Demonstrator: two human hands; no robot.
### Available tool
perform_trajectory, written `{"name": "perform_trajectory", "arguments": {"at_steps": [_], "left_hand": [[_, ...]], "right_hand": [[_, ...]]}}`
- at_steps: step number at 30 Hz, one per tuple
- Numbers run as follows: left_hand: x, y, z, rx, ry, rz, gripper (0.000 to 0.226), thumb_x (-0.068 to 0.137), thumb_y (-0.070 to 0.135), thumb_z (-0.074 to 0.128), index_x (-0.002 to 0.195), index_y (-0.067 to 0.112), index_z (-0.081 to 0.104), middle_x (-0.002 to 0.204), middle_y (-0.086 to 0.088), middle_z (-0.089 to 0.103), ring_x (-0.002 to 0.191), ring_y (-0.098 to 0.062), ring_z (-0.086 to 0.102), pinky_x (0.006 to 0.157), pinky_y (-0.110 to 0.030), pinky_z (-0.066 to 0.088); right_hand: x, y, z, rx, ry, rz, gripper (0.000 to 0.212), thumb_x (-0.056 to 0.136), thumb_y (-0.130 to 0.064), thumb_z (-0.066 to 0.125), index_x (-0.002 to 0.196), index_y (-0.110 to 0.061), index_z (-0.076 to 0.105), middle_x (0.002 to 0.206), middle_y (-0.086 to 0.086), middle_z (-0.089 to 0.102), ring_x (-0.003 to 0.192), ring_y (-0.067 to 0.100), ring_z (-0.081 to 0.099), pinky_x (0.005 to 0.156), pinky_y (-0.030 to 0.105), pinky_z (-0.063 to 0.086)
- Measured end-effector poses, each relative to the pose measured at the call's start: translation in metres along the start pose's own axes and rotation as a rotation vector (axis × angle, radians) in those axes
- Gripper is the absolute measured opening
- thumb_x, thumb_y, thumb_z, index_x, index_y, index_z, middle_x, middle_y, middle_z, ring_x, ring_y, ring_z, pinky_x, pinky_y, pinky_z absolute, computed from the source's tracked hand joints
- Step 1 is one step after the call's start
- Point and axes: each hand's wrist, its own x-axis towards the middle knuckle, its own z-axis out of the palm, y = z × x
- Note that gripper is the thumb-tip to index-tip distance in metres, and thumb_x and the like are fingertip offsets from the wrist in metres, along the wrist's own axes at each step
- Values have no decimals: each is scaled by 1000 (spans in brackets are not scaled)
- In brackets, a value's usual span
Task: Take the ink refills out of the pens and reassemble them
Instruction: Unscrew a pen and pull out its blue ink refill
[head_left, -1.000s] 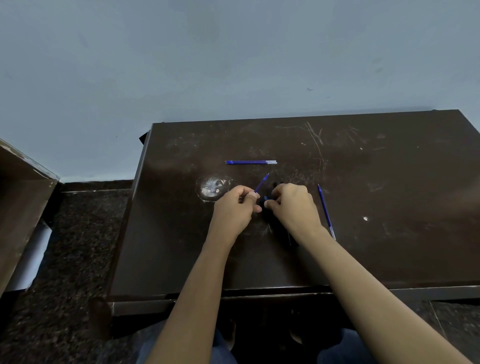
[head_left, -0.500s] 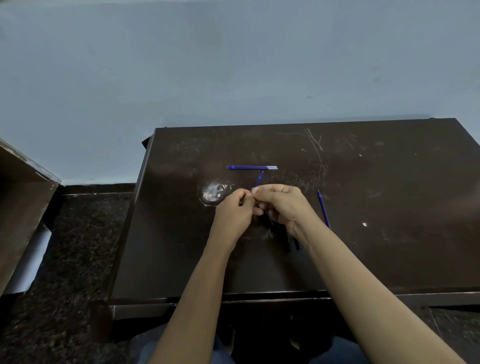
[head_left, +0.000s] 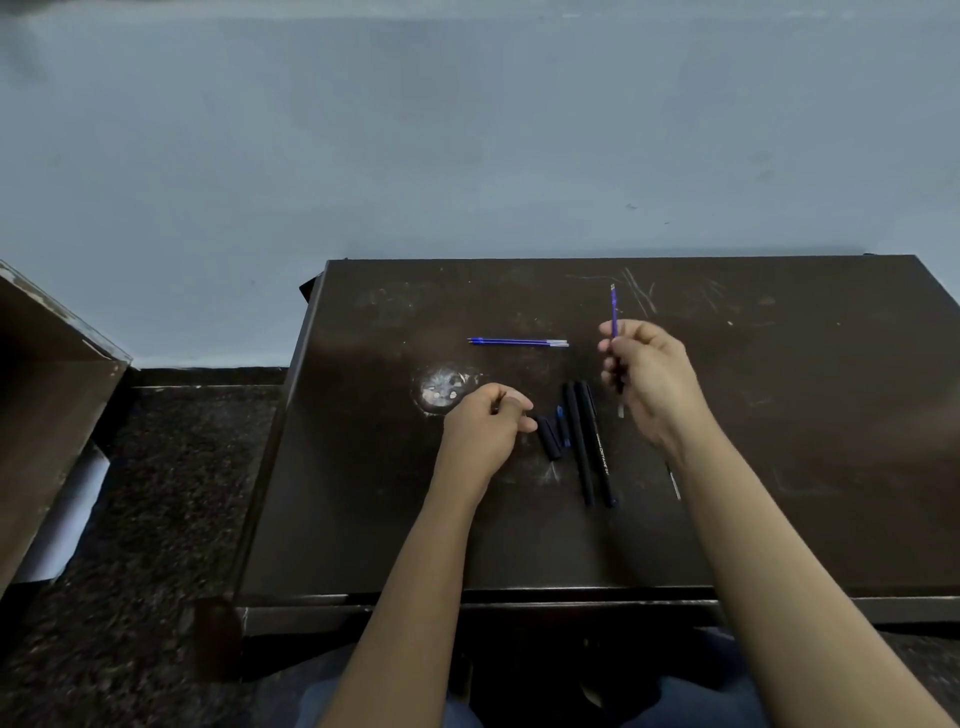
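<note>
Desk edge (head_left: 467, 605): bottom of the frame, both forearms reaching in over it.
Pen barrels (head_left: 589, 441): two long black ones side by side at centre frame, apparently emptied.
Small parts (head_left: 553, 434): a short black piece and a blue bit just left of the barrels.
Left hand (head_left: 485, 426): fingers curled together near the short piece; can't tell if they grip anything.
Right hand (head_left: 647, 374): lifted, right of centre, fingers clamped on a blue refill (head_left: 613, 306) pointing up-frame.
Loose refills (head_left: 519, 342): lying beyond the hands, centre frame; a thin one (head_left: 673, 483) peeks past the right wrist.
Progress: refills look out; reassembly is all left, I'd judge.
Containers: none here.
</note>
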Motion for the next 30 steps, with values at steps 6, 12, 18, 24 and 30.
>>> {"name": "perform_trajectory", "arguments": {"at_steps": [6,12,18,24,30], "left_hand": [[4,-1,0,-40,51,-8,24,93,18,45,79,26,62,66,7,70,52,-5,47,51,-21,35],[5,-2,1,-39,55,19,23,93,17,46,79,26,62,66,8,69,64,-1,56,59,-19,41],[3,1,-2,-4,51,18,19,95,19,45,88,23,63,70,9,68,52,10,54,44,-5,34],[2,2,-5,6,35,7,18,96,21,45,93,21,63,75,8,69,64,1,55,53,-11,35],[1,2,-4,13,18,-1,18,97,21,46,92,22,64,77,7,69,66,-1,56,54,-13,37]], "right_hand": [[17,17,21,-856,-60,-331,24,87,-4,55,96,-16,74,85,4,71,76,15,64,76,22,50],[46,30,51,-1130,-210,-459,18,86,-12,61,96,-20,72,95,7,72,95,29,63,86,45,52],[59,43,62,-1292,-255,-477,17,85,-19,61,99,-25,71,101,11,67,107,30,52,88,40,46],[65,42,68,-1315,-201,-571,32,85,-21,64,117,-16,63,117,10,60,114,31,44,95,41,41],[73,37,71,-1404,-242,-548,28,90,-22,57,117,-18,64,117,9,62,114,32,46,94,41,40]]}}
